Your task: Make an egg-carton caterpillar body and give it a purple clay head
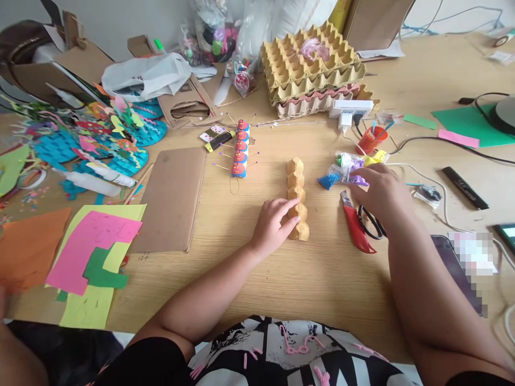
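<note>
My left hand (273, 225) rests on a strip of yellow egg-carton cups (295, 177), thumb and index finger on either side of one cup. The strip lies lengthwise away from me. My right hand (380, 193) is over small plastic packets (341, 169) of blue, white and purple material; its thumb and index finger are apart, near the purple packet. Whether it touches the packet is hard to tell. Just below lie a red-handled cutter (358, 228) and black-handled scissors (370, 222), partly behind my right hand. A painted red-and-blue caterpillar (240, 153) with pin-like sticks stands left of the strip.
Cardboard (171, 198) and coloured paper (96, 246) lie left. Behind stand stacked egg trays (311, 64) and a power strip (352, 107) with cables. An orange cup (370, 140), a black marker (464, 187) and a phone (453, 268) are right. Another person's arm (16, 343) shows lower left.
</note>
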`<state>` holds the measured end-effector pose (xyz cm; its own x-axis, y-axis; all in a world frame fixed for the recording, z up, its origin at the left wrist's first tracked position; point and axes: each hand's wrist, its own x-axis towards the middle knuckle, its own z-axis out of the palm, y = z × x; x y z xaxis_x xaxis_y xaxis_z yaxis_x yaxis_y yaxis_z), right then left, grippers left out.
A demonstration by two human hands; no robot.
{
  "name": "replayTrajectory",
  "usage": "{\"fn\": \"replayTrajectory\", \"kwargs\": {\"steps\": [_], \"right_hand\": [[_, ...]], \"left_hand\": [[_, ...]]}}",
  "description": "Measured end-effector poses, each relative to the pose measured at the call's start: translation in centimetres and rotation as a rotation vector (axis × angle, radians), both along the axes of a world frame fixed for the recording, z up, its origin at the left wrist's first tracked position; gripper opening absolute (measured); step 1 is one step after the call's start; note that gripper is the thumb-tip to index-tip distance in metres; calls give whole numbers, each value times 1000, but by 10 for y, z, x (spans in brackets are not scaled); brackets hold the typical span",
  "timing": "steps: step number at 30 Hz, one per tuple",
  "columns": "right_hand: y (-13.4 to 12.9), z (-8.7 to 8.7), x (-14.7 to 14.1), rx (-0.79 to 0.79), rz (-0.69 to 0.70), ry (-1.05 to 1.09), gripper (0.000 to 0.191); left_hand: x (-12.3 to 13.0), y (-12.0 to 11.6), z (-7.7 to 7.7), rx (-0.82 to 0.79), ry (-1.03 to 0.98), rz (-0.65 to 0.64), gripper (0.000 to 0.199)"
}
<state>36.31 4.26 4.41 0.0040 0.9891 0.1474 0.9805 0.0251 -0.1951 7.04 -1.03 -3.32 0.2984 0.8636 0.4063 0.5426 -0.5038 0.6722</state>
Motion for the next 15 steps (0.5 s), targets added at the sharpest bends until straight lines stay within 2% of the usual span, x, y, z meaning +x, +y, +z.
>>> {"fn": "replayTrajectory", "kwargs": {"steps": [3, 7, 10, 15], "right_hand": [[6, -18, 0, 89, 21, -18, 50], [10, -31, 4, 36, -2, -47, 73], [13, -35, 8, 2, -14, -44, 67], [16, -33, 11, 57, -33, 22, 51]], "left_hand": [[0, 1, -2, -5, 15, 17, 31], [0, 0, -1, -23, -6, 35, 24], [1, -1, 1, -23, -29, 28, 20], [0, -1, 3, -42, -45, 24, 19]]}}
